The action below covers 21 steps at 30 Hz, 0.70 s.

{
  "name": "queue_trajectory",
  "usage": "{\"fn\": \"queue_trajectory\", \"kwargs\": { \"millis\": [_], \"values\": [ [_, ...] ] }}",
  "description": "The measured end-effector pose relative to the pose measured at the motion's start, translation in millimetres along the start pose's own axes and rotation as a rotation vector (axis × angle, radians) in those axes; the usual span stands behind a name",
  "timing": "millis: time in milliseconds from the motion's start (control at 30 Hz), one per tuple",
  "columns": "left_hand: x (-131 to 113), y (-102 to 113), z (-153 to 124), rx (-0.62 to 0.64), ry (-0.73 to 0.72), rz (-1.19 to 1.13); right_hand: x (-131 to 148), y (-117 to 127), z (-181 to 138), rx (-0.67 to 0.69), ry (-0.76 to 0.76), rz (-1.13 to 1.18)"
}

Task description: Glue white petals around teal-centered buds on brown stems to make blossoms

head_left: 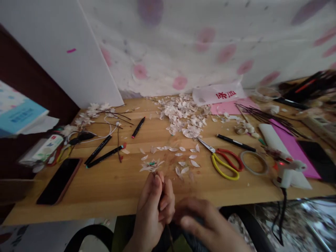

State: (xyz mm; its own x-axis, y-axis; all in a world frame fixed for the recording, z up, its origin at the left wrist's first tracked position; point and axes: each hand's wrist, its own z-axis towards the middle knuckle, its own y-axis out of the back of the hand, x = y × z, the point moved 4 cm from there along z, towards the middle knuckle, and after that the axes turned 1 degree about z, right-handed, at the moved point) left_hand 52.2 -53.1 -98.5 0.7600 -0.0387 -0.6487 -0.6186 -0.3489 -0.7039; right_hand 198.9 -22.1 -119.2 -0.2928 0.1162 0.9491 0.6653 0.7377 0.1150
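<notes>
My left hand (154,206) is closed around a thin dark stem at the table's front edge, and a small pale paper flower (151,165) with a green centre sits at the stem's top. My right hand (203,222) is just right of it and lower, below the table edge, blurred, fingers curled; what it holds I cannot make out. Loose white petals (181,157) lie in a row on the wooden table (118,189) just beyond the flower. A big heap of petals (183,117) lies farther back.
Red-and-yellow scissors (225,161), a tape roll (254,162) and a glue gun (287,171) lie at right. Black pens (103,154) and a dark phone (59,180) lie at left. Finished flower stems (97,113) rest back left, dark wires (265,117) and pink sheets (291,143) back right.
</notes>
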Motion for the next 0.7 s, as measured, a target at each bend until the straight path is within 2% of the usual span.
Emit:
{"fn": "queue_trajectory", "kwargs": {
  "millis": [33,67,133,267,433,533,633,700],
  "values": [
    [-2.5,-2.4,-1.4,-0.018,-0.003,-0.019,2.3,-20.3,4.8,0.171,-0.016,0.059],
    [-4.1,-4.3,-2.5,-0.037,-0.004,-0.034,4.4,-34.8,7.5,0.257,-0.032,0.115],
    [-5.4,-6.3,-2.9,-0.056,-0.016,-0.061,6.8,-49.7,9.8,0.299,-0.075,0.19],
    [-4.6,1.6,2.1,-0.063,-0.084,0.017,12.4,-43.0,11.8,0.277,-0.067,0.216],
    [-14.9,35.6,2.8,-0.31,-0.255,0.476,13.3,-21.7,15.4,0.123,-0.064,0.249],
    [-18.0,45.2,0.6,-0.339,-0.207,0.644,10.4,-27.6,20.0,0.104,-0.051,0.31],
    [-14.9,45.1,-3.1,-0.356,-0.113,0.581,10.6,-39.3,26.7,0.123,-0.017,0.343],
    [-10.2,46.3,-5.8,-0.415,-0.042,0.531,12.7,-43.4,30.1,0.15,0.029,0.331]
  ]
}}
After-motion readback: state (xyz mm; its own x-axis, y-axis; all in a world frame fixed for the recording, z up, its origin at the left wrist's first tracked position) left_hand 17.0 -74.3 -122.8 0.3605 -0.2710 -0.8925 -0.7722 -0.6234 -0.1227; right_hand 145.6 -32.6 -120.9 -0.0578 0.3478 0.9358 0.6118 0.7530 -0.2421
